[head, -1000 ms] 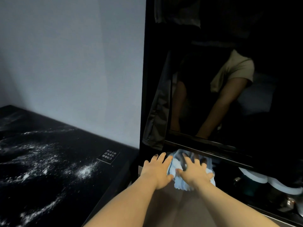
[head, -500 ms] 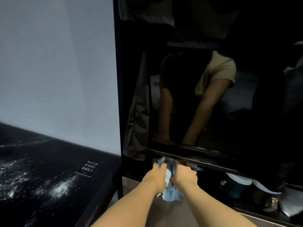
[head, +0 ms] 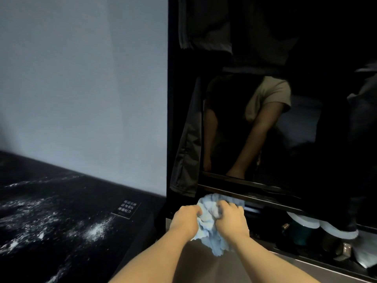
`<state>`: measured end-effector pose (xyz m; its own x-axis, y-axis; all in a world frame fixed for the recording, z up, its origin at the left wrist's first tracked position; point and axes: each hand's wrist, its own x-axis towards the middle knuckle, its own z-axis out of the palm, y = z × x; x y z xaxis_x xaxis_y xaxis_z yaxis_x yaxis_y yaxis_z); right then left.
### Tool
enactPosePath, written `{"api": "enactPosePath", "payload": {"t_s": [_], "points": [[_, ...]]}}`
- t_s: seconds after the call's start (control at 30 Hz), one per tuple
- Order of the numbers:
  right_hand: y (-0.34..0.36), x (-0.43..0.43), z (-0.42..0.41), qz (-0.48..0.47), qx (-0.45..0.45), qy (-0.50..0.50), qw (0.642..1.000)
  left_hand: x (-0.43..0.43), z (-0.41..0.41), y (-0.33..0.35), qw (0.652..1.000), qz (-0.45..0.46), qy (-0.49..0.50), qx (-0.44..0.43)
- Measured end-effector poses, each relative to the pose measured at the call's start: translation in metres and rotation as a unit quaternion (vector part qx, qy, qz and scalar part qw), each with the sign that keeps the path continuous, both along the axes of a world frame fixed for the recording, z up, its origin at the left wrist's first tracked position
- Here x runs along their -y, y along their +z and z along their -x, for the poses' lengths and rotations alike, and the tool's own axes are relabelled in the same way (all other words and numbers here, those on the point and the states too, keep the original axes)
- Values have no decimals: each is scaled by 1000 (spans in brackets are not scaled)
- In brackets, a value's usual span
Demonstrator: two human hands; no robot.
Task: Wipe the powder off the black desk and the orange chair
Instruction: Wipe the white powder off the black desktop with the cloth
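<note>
Two bare forearms reach in from the bottom edge toward lower centre. The left hand (head: 186, 219) and the right hand (head: 232, 219) sit close together, each grip curled tight round a bunched light blue cloth (head: 212, 240), which bulges above the knuckles and hangs in folds between the wrists. Under them lies a plain grey surface (head: 206, 268); what it belongs to is hard to tell. At lower left the black worktop (head: 51, 260) is streaked and dotted with white powder (head: 95, 229), well apart from the cloth. A small printed placard (head: 126, 209) lies near its far right corner. Behind stands a grey wall (head: 81, 88). At right, a glossy dark panel (head: 306, 139) reflects the person's arms, with a dark garment (head: 185, 150) hanging along its left edge.
</note>
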<state>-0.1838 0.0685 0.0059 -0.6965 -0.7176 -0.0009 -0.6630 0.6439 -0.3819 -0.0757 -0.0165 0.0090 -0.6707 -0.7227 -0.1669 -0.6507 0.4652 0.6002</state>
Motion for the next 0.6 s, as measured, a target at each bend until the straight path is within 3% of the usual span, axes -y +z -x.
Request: {"api": "enactPosePath", "payload": {"t_s": [0.17, 0.47, 0.53, 0.6], "points": [[5, 8, -49, 91, 104, 10, 990, 8, -58, 2, 999, 32, 13, -19], [14, 31, -165, 172, 196, 112, 959, 42, -186, -10, 985, -35, 162, -37], [18, 41, -191, 192, 211, 149, 947, 51, -208, -11, 956, -129, 228, -131], [21, 49, -214, 200, 246, 180, 931, 60, -229, -8, 883, -270, 313, -222]]}}
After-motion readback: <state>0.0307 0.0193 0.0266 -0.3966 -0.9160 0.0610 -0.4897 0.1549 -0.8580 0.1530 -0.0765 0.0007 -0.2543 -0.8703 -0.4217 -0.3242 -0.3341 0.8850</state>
